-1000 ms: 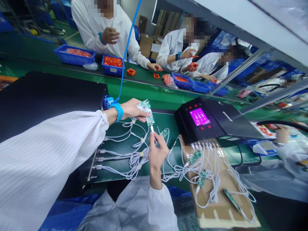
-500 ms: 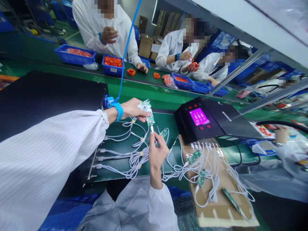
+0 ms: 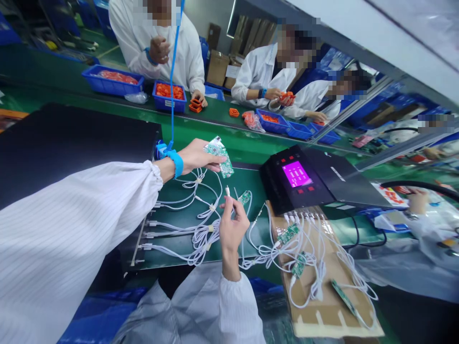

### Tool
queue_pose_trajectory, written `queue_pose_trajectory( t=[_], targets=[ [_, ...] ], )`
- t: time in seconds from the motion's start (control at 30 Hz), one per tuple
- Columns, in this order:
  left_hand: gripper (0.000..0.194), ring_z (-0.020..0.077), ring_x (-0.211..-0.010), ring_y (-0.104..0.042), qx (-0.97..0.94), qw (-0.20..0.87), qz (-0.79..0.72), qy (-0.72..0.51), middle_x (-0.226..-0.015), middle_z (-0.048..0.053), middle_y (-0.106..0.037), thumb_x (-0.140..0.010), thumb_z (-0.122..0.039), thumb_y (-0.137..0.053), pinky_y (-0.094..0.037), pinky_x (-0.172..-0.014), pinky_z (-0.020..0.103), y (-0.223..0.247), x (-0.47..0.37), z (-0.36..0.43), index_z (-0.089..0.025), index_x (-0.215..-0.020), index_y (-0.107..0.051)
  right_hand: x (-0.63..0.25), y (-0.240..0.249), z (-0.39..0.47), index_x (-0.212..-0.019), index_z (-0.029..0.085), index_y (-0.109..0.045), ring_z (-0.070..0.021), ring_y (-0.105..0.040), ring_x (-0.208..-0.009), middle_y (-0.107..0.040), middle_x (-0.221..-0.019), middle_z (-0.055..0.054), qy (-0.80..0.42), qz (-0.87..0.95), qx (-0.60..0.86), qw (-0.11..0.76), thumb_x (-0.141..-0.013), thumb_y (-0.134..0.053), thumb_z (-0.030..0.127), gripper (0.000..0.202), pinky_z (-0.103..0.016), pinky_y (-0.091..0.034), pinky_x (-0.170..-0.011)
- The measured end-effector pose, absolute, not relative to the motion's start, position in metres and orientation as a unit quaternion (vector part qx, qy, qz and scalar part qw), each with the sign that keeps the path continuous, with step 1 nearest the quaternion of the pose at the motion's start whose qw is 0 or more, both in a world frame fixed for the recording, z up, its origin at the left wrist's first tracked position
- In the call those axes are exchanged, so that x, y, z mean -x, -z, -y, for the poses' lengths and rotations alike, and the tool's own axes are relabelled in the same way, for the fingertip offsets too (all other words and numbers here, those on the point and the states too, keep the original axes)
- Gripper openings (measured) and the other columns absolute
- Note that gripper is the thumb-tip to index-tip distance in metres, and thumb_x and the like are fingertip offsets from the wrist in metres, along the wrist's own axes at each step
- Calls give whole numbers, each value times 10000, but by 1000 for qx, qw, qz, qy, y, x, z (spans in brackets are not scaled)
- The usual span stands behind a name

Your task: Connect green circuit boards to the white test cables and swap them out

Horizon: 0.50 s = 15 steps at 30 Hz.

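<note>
My left hand (image 3: pixel 201 156), with a blue wrist strap (image 3: pixel 176 165), is closed on a green circuit board (image 3: pixel 225 167) that tilts down to the right. Just below the board, my right hand (image 3: pixel 233 224) pinches a white cable plug (image 3: pixel 227 191), its tip pointing up. A small gap separates the plug from the board. Behind my right fingers, another green board (image 3: pixel 245 198) lies on the green bench. Bundled white cables (image 3: pixel 210 229) lie to the left of my right hand.
A black tester with a lit purple screen (image 3: pixel 297 173) stands right of my hands. Cabled boards (image 3: pixel 299 265) lie on a cardboard sheet (image 3: pixel 315 317). A large black box (image 3: pixel 79 143) stands left. Across the line, co-workers handle orange parts beside blue bins (image 3: pixel 170 102).
The plug has come out of the board and is now apart from it. My right hand has dropped slightly. Across the line, a co-worker's hand has taken hold of orange frames.
</note>
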<state>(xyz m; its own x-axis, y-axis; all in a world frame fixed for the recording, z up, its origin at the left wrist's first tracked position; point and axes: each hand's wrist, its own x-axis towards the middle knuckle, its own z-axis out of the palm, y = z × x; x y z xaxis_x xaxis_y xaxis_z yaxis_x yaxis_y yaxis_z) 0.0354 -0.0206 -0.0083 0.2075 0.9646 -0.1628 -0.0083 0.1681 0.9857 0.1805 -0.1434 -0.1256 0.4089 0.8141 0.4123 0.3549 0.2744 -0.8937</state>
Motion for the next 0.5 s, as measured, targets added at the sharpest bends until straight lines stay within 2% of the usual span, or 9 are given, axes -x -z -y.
queue_pose_trajectory(
  t=[0.2, 0.5],
  targets=[
    [293, 145, -656, -711, -530, 618, -444, -374, -675, 56, -721, -652, -235, -941, -628, -774, 298, 6, -39, 27, -95, -684, -686, -181, 119, 137, -884, 165, -714, -167, -650, -781, -693, -784, -30, -227, 479, 584, 615, -1008, -520, 467, 380, -310, -492, -839],
    [244, 131, -660, -702, -528, 618, -446, -375, -677, 40, -713, -699, -198, -909, -625, -812, 307, 3, -39, 29, -99, -681, -687, -178, 117, 138, -873, 165, -707, -169, -634, -783, -676, -779, -32, -233, 480, 583, 612, -1008, -500, 501, 417, -315, -495, -840]
  ],
)
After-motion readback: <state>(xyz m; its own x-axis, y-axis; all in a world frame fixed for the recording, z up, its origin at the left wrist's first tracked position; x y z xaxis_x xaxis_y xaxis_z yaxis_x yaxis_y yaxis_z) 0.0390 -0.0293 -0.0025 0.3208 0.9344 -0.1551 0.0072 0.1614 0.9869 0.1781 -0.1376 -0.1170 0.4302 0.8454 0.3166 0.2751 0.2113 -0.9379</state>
